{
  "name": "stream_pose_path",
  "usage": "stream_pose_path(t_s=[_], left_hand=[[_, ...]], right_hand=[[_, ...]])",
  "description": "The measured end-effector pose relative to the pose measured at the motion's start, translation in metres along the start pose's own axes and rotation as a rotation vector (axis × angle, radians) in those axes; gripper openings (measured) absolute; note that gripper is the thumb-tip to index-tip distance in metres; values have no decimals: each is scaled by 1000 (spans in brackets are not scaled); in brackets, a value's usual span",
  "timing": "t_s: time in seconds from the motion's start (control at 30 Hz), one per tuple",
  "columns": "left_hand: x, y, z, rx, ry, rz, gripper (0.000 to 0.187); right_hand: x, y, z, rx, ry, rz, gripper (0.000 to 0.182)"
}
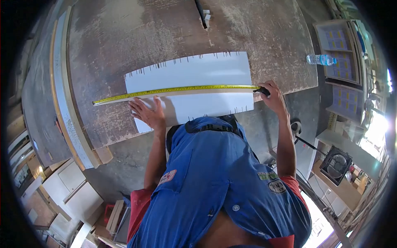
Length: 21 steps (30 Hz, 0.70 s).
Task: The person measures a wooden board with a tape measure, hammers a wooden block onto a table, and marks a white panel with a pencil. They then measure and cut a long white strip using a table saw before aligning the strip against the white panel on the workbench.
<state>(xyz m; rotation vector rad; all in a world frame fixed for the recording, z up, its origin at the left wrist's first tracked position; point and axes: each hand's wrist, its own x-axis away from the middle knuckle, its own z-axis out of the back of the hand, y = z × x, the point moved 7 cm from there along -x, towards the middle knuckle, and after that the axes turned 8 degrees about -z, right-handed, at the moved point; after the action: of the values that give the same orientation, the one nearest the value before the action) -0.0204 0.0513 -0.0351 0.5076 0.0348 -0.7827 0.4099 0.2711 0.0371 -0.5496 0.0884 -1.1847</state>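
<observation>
A white board [194,72] lies on the worn wooden worktable [99,53], with rows of short dark marks or slits along its far and near edges. Across it runs a yellow tape measure blade [182,88], pulled out lengthwise; its end reaches past the board's left side onto the tabletop. My right hand [271,98] is closed around the tape measure's dark case [261,91] just off the board's right edge. Fingers spread, my left hand [149,113] rests on the near left part of the board, close below the blade.
A plastic water bottle [321,60] lies at the table's right edge. Long strips [62,91] stand along the left side. A slot [201,14] cuts the table's far part, with small white pieces beside it. A black fan [336,165] is at the right.
</observation>
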Motion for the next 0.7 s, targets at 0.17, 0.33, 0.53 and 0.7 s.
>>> stream_pose_path(t_s=[0.17, 0.33, 0.53, 0.7], left_hand=[[3, -2, -3, -20, -5, -20, 84], [1, 1, -5, -71, 8, -52, 82], [1, 1, -6, -85, 1, -39, 81], [1, 1, -5, -85, 2, -16, 81]], right_hand=[[6, 14, 2, -48, -3, -23, 37], [4, 20, -1, 16, 17, -13, 38], [3, 12, 2, 51, 6, -52, 35], [2, 14, 0, 30, 19, -24, 35]])
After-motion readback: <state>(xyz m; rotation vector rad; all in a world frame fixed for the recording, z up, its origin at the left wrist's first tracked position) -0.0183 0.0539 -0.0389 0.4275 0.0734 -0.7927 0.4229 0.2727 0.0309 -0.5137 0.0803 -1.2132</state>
